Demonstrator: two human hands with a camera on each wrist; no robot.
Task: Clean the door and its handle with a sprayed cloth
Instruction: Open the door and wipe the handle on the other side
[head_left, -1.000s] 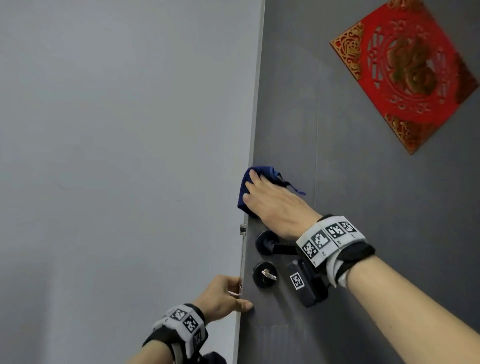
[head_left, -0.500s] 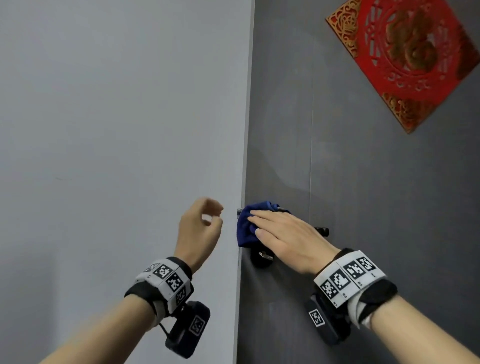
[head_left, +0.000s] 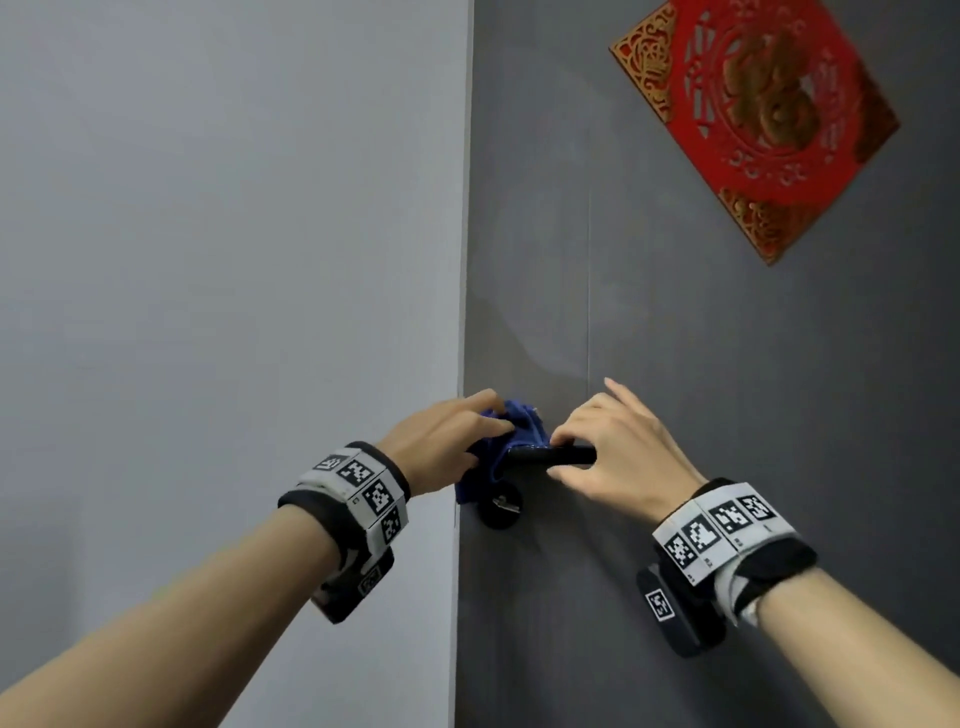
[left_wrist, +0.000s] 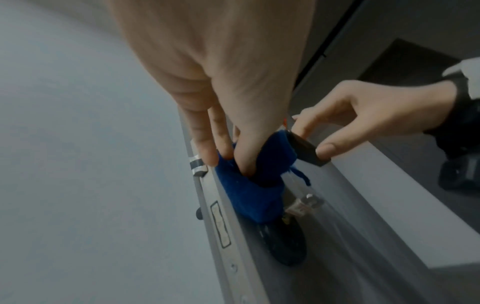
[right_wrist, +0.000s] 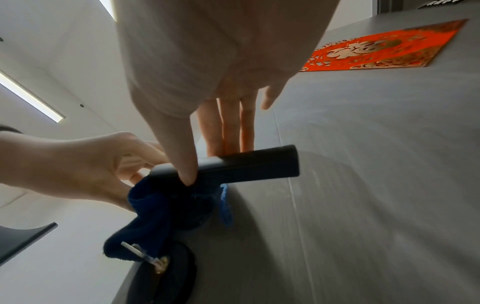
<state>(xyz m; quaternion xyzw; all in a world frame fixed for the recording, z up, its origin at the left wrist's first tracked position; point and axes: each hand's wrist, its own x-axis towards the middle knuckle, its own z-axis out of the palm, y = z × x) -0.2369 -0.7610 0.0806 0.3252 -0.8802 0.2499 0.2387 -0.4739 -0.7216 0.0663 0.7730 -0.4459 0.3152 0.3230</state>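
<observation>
working at the handle (head_left: 550, 456) now, we have both hands on it. our left hand (head_left: 441, 441) has its fingers curled into the blue cloth (head_left: 511, 431), bunching it against the root of the lever, right where the bar meets the door (head_left: 727, 415) near the latch edge. our right hand (head_left: 618, 447) sits just beside it, along the bar: the thumb presses the underside of the lever and the first three fingers reach over its top, so it pinches the bar lightly; the little finger sticks out free.

the relation that matters is the lever's long axis. the bar runs roughly level, from the cloth at our left fingertips out past our right thumb to its free end, away from the door edge. the cloth lies at the inner end, touching our left hand, while most of the bare bar lies under and beyond our right hand. so we judge the left hand is the one placed to draw the cloth along the bar, and the right hand stands in its path; it would likely need to let go or slide outward.

just below our left hand, the cloth's loose end hangs over the round lock plate (head_left: 500, 512), touching the key (right_wrist: 145, 255) in it. we judge the hanging end could snag that key. further up the door, well apart from our hands, hangs a red ornament (head_left: 753, 114).
</observation>
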